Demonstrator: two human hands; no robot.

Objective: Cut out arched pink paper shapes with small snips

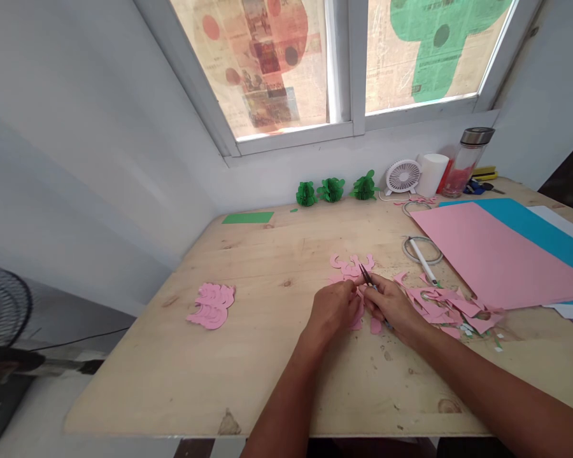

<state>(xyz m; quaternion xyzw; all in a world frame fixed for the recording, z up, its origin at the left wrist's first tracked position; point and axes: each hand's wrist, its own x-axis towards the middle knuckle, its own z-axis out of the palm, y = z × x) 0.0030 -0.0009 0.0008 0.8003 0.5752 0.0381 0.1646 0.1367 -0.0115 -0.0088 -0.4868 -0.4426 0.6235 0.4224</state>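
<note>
Pink paper cutout pinched in left hand fingers, right hand fingers gripping scissors

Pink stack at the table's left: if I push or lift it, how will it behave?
The pink stack looks like thin loose paper cutouts, fanned unevenly, so a push would probably scatter them. Likely very light and floppy when lifted. The fan might blow them.

Home craft corner: paper-strewn wooden table.
</note>
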